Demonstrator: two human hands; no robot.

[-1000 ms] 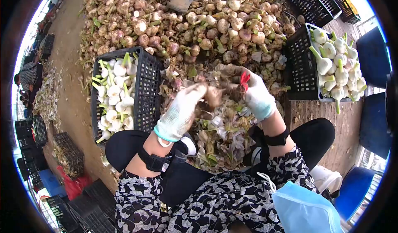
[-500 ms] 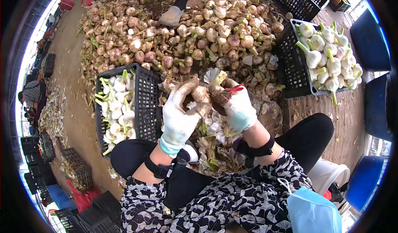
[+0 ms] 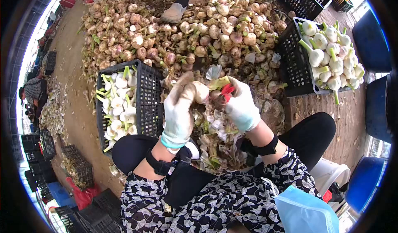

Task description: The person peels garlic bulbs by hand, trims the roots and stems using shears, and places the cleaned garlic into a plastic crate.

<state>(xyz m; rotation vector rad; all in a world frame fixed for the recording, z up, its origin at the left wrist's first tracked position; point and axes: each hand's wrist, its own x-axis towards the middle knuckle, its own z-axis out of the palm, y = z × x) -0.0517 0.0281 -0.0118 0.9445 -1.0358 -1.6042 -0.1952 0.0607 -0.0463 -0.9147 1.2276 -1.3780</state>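
A garlic bulb (image 3: 201,93) with its pale side showing is gripped between the thumb and fingers of my left hand (image 3: 178,112), in a soiled white glove. My right hand (image 3: 241,108), gloved too, pinches the greenish stalk and loose outer skin (image 3: 218,83) on the bulb's right side. A red strip (image 3: 227,91) shows at the right thumb and fingertips; what it belongs to is hidden. Below both hands lies a heap of peeled garlic skins (image 3: 215,127).
A large pile of unpeeled garlic (image 3: 166,40) spreads ahead, with another person's shoe (image 3: 173,13) in it. Black crates of cleaned white garlic stand left (image 3: 150,100) and right (image 3: 292,63). Blue barrels (image 3: 377,108) line the right side. A blue face mask (image 3: 306,210) hangs near my chest.
My left hand has turned with the garlic bulb, and more of its pale surface shows. The right hand has shifted slightly, with the stalk now tilted sideways. The view moved a little.
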